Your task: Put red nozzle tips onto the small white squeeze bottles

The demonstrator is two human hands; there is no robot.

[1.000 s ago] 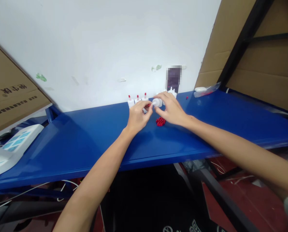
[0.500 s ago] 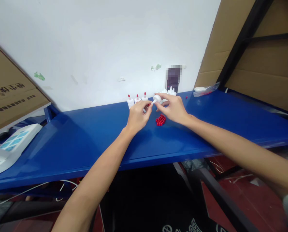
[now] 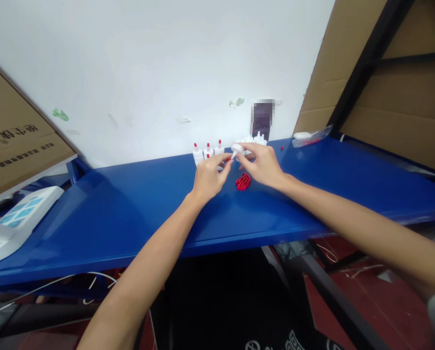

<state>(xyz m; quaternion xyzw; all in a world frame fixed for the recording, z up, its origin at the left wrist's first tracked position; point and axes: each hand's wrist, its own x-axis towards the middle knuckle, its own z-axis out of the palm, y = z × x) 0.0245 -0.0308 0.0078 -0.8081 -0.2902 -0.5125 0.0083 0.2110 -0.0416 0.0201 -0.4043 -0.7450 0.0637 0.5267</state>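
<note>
My right hand (image 3: 263, 163) grips a white nozzle-tipped bottle (image 3: 236, 148), tilted so its narrow tip points down and left. At that tip my left hand (image 3: 210, 174) pinches a small red cap (image 3: 228, 159); whether the cap is seated on the tip I cannot tell. Below the hands a pile of red caps (image 3: 243, 182) lies on the blue table (image 3: 130, 204). Behind my left hand stand several white bottles with red tips (image 3: 197, 153). More white bottles without red tips (image 3: 260, 138) stand behind my right hand, which partly hides them.
A phone-like dark object (image 3: 262, 116) leans on the white wall. One loose red cap (image 3: 282, 148) and a clear plastic bag (image 3: 314, 136) lie to the right. A white device with blue panels (image 3: 22, 214) sits at the left, near a cardboard box (image 3: 16, 131).
The bottle has tilted more steeply, tip down. My left hand has shifted slightly right with the red cap, staying at the tip.
</note>
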